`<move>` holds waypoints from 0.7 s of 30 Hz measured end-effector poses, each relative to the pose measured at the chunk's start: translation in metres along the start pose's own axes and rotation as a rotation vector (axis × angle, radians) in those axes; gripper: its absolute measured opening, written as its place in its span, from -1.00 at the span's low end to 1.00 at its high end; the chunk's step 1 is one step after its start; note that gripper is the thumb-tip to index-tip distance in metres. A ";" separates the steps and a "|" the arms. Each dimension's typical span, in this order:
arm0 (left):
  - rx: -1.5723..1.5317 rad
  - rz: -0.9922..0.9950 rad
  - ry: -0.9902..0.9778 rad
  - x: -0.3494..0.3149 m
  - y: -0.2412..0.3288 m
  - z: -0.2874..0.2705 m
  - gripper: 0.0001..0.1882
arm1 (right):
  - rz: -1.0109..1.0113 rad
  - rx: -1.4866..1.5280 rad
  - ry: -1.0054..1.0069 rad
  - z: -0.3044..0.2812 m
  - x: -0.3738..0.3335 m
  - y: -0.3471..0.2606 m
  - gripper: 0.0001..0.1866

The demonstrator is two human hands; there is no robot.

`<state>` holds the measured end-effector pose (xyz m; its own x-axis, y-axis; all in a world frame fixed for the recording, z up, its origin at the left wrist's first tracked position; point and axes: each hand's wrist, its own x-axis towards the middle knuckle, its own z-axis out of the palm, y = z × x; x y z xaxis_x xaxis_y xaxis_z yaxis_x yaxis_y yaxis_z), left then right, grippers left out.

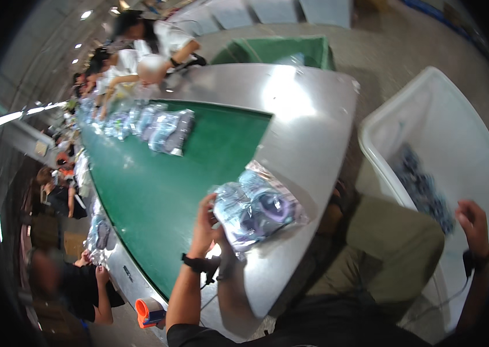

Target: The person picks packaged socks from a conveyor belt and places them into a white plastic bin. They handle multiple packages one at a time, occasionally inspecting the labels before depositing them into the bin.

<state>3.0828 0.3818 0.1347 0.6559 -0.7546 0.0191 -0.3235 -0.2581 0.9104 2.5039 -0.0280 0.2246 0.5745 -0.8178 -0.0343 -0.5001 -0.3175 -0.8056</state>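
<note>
Indoors, clear bag (250, 211), green belt (152, 185), steel rim (314, 144)

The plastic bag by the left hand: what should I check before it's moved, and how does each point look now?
1. Left hand touching the plastic bag: ok, at its left edge.
2. Firmness of that hold: cannot tell.
3. Right hand free: ok, nothing seen in it; it shows against the white bin.
4. Bag's opening sealed: cannot tell.
5. Other bags apart from this one: ok, farther up the green belt.
</note>
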 end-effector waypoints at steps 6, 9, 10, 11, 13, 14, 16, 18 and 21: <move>-0.506 -0.352 -0.026 -0.024 0.061 0.011 -0.26 | -0.116 0.018 -0.074 0.025 0.010 -0.046 -0.60; -0.193 -0.150 0.028 -0.014 0.070 0.053 -0.02 | -0.139 0.062 -0.146 0.035 0.016 -0.070 -0.58; -0.171 -0.151 0.034 -0.012 0.073 0.065 0.02 | -0.164 0.076 -0.176 0.039 0.020 -0.077 -0.58; -0.363 -0.235 0.013 -0.007 0.076 0.073 0.06 | -0.208 0.074 -0.203 0.043 0.022 -0.082 -0.59; -0.601 -0.266 -0.041 -0.001 0.081 0.090 0.04 | -0.209 0.077 -0.270 0.048 0.023 -0.090 -0.60; -0.748 -0.263 -0.086 0.002 0.084 0.097 0.04 | -0.218 0.071 -0.300 0.050 0.023 -0.092 -0.61; -0.842 -0.302 -0.200 0.005 0.090 0.111 -0.02 | -0.280 0.096 -0.293 0.052 0.021 -0.092 -0.62; -0.910 -0.367 -0.297 0.007 0.095 0.127 0.02 | -0.308 0.118 -0.279 0.051 0.019 -0.089 -0.63; -0.915 -0.374 -0.342 0.007 0.101 0.151 -0.20 | -0.271 0.134 -0.240 0.047 0.017 -0.084 -0.63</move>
<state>2.9517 0.2593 0.1646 0.3334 -0.8880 -0.3167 0.5939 -0.0631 0.8021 2.5859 0.0076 0.2641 0.8177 -0.5720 0.0652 -0.2298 -0.4283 -0.8739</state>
